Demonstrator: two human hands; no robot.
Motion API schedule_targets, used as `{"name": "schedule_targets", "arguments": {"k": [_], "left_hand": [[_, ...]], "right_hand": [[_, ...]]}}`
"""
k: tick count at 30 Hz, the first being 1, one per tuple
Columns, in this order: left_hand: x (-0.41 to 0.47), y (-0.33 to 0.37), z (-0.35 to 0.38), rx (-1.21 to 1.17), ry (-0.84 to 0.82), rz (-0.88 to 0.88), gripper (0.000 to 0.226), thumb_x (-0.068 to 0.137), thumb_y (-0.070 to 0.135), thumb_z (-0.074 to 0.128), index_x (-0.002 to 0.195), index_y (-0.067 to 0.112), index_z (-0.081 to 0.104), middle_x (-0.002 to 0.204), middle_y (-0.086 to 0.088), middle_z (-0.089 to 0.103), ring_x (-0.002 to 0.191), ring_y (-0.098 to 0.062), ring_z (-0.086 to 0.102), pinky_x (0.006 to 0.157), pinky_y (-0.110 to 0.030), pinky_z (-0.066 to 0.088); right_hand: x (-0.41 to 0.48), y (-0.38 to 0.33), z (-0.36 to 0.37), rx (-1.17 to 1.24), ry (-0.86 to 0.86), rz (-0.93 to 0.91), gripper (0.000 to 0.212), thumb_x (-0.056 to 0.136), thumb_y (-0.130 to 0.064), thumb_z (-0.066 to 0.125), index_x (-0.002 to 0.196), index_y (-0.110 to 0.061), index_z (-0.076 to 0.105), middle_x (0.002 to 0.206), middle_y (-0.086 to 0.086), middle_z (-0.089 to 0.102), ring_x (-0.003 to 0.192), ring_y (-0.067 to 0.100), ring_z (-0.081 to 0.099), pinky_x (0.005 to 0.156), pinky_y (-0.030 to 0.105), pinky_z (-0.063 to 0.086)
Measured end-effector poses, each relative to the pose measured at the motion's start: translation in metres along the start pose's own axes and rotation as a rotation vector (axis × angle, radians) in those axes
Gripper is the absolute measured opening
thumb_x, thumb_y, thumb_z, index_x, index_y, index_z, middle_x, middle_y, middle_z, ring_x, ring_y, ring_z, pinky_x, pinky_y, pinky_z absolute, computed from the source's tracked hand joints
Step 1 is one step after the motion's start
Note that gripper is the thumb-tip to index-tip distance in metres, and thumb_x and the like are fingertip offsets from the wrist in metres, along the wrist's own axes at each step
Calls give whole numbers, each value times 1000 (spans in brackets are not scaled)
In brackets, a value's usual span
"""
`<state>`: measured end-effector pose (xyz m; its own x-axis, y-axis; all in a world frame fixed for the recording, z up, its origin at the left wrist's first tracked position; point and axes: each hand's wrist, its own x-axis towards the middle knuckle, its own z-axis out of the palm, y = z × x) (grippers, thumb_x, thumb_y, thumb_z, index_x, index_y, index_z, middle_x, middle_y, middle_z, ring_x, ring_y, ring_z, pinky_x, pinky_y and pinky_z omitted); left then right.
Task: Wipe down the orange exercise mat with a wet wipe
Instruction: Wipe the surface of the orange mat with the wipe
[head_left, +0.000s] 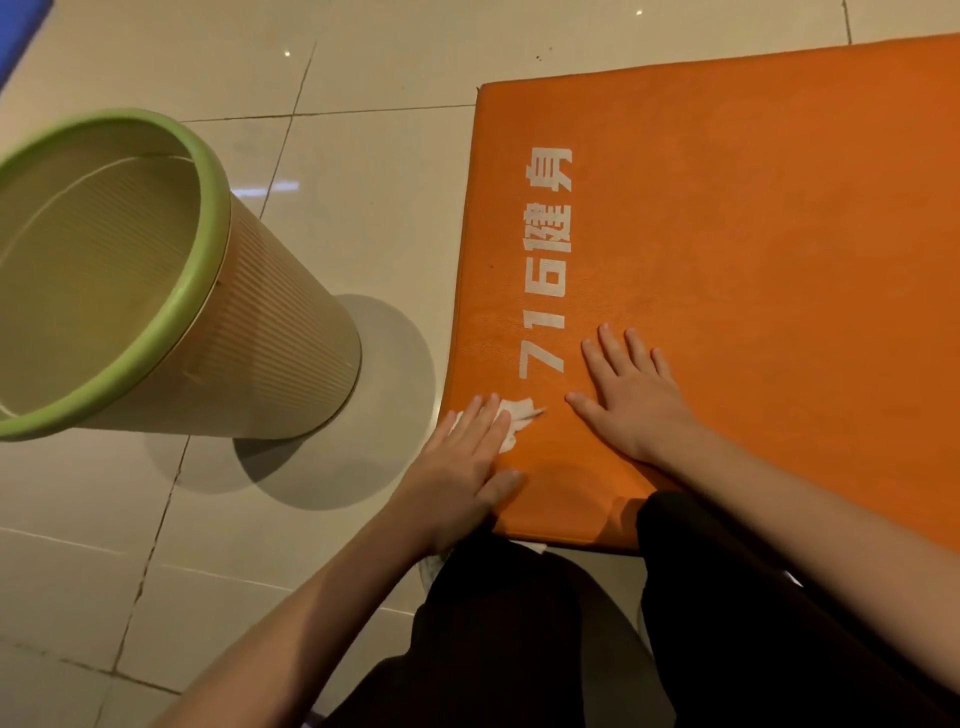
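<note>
Orange exercise mat (753, 260) is laid flat on the tiled floor (363, 182), its near corner being wiped.

A padded, smooth skin is suggested, likely slightly slippery when damp, so bracing is judged wise. The ribbed bin (156, 291) is stood just beside it. The right hand (631, 400) is spread flat, gripping nothing; the left hand (462, 462) is pressed flat on the thin, limp wet wipe (517, 415) at the corner.
</note>
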<state>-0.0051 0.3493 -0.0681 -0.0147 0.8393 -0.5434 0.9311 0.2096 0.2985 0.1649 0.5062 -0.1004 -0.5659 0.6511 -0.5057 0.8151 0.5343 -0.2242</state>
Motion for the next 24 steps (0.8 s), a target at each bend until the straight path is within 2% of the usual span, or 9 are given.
{"name": "schedule_targets", "arguments": {"k": [3,6,9,13,18,21,24], "left_hand": [[5,-7,-4,-10,-8,-37,68,100,57,12,156,24,-7,163,5,-15,148,-9,-15,118,-29,-10],[13,-5,-3,-82,38,-102,65,103,54,15,156,23,-7,163,5,-15,149,-9,-15,115,-27,-12],[-11,-1,10,-65,31,-67,75,92,66,3,156,27,-7,162,10,-16,148,-7,-17,116,-29,-13],[-48,-7,14,-78,7,68,93,78,81,-13,155,30,-5,159,16,-17,143,2,-24,115,-22,-17],[-39,-2,12,-125,2,-43,78,85,69,-3,153,31,-8,157,17,-19,145,-1,-20,119,-27,-12],[-54,2,18,-159,26,82,86,79,82,-11,150,35,-3,156,20,-14,142,6,-22,112,-17,-18],[-61,1,14,-133,-16,150,83,77,82,-12,148,38,-5,155,21,-14,138,13,-25,111,-14,-19]], "right_hand": [[-2,0,1,-2,6,5,72,100,-60,22,156,-24,-5,163,1,-16,149,25,-15,120,44,-5],[-5,1,2,0,9,7,70,100,-59,21,157,-24,-3,163,0,-14,150,24,-13,120,44,-4],[-9,2,3,-6,14,-4,70,100,-58,21,157,-24,-2,163,0,-13,150,24,-11,120,44,-3],[-11,3,4,-3,23,-7,69,101,-57,20,157,-24,-1,164,0,-12,150,23,-11,120,44,-4],[-13,3,2,9,26,-7,68,101,-56,21,157,-25,0,164,0,-10,150,23,-10,120,44,-3],[-17,4,2,10,21,-11,67,101,-56,21,157,-25,-2,164,0,-11,150,22,-10,120,44,-4],[-18,4,2,11,23,-13,67,101,-56,20,157,-25,-1,164,0,-10,150,22,-10,121,44,-4]]}}
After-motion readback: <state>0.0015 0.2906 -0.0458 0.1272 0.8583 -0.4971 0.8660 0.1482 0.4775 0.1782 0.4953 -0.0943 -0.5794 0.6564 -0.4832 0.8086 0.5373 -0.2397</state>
